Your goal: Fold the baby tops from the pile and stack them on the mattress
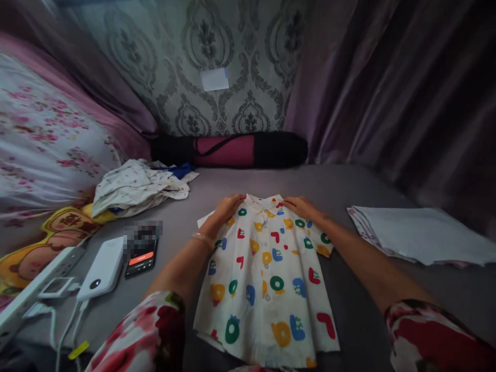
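A small white shirt point(267, 279) printed with red, yellow, green and blue shapes lies spread flat on the grey bed surface point(349, 320), collar away from me. My left hand point(228, 206) rests on its left shoulder beside the collar, fingers curled onto the cloth. My right hand point(302, 206) lies on the right shoulder, fingers pressed flat on the fabric. Both arms wear red-and-white flowered sleeves.
A crumpled pile of clothes point(139, 188) lies at the back left, a folded white stack point(422, 235) at the right. A phone point(141, 256), a white power bank point(101, 267) and cables sit at the left. A black-and-pink rolled bag point(232, 150) lies against the wall.
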### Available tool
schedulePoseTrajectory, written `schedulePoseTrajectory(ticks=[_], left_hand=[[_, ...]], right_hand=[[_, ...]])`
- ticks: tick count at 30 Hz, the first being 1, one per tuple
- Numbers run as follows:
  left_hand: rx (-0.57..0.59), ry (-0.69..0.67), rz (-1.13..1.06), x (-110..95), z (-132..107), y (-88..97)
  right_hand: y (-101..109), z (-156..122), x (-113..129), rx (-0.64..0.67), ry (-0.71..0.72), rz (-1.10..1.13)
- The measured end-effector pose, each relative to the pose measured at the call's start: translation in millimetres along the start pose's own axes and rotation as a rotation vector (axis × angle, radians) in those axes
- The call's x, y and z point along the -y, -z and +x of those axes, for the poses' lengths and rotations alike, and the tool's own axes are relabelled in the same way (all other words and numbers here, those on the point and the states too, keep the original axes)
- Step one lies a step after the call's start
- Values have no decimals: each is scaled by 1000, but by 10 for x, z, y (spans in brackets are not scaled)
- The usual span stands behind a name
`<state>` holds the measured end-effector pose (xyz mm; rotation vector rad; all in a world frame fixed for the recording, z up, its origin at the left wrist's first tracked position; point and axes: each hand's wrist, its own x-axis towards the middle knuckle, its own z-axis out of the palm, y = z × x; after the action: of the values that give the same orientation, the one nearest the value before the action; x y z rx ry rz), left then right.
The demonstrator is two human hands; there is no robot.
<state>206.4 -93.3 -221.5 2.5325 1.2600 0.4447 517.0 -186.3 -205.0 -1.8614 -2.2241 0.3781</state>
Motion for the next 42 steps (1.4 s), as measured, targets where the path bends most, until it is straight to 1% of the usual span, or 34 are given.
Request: schedulePoseTrajectory(ticks=[3,7,11,14,16,19,20,22,26,28,30,32,34,37,39,42], left_hand=[[-30,-15,39,71,133,-4],[-29,-20,87,125,365,1],[-39,-32,37,199,544,-39],[-9,-29,-67,262,640,-78],[39,48,-163,282,717,-81],[103,199,-278,264,856,-47],[117,226,-295,246,898,-31],[143,248,-326,201,959,-4],[182,251,-394,130,979,-36],[130,230,-394,116,954,-102],[27,182,-326,107,917,-179],[-52,128,-198,90,873,-245],[-51,104,-58,66,831,-283],[-20,93,99,50,794,-299],[-23,45,134,69,789,-303],[-60,-31,147,119,792,-318]], right_hand=[[-3,159,-44,1,-7,-76],[56,370,-64,15,-55,-207],[70,508,-123,33,-111,-233],[19,566,-203,0,-110,-124],[-18,615,-253,-26,-136,48],[-45,730,-292,-19,-249,283],[-48,776,-295,-10,-276,320],[-50,863,-289,-1,-284,336],[-80,962,-240,-20,-268,327],[-111,959,-192,-50,-272,308],[-149,927,-121,-101,-293,260],[-186,881,-28,-158,-322,148],[-216,838,67,-188,-335,-2],[-236,806,157,-154,-322,-155],[-238,807,168,-130,-299,-212],[-247,823,148,-134,-270,-277]])
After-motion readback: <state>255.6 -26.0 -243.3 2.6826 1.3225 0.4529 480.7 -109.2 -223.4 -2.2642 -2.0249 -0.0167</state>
